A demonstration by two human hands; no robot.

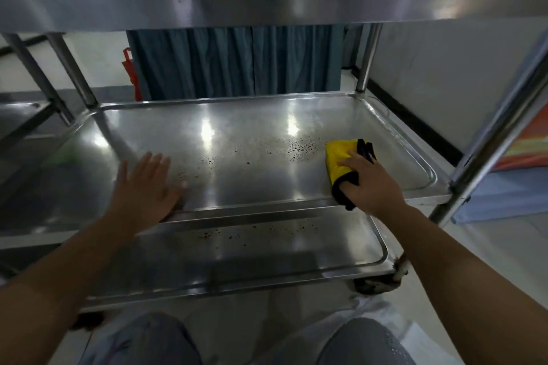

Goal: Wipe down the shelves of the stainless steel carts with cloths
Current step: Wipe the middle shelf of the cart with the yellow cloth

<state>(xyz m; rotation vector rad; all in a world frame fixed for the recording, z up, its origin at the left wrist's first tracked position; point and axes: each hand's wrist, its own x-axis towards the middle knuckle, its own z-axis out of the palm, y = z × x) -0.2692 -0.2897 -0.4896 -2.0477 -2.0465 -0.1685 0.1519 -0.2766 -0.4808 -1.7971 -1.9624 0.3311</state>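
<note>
the middle shelf (pixel 237 139) is a shiny steel tray with a raised rounded rim, speckled with dark spots. a folded yellow cloth (pixel 341 160) with black edging lies near its right side, long axis front to back. the right hand (pixel 370 184) presses and grips it; the left hand (pixel 148 187) rests spread flat on the front left.

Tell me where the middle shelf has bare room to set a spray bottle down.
Middle shelf: bare between left hand and yellow cloth, though dotted with dark specks; back strip along the rim is free. Right front is crowded: right hand grips the cloth.
</note>
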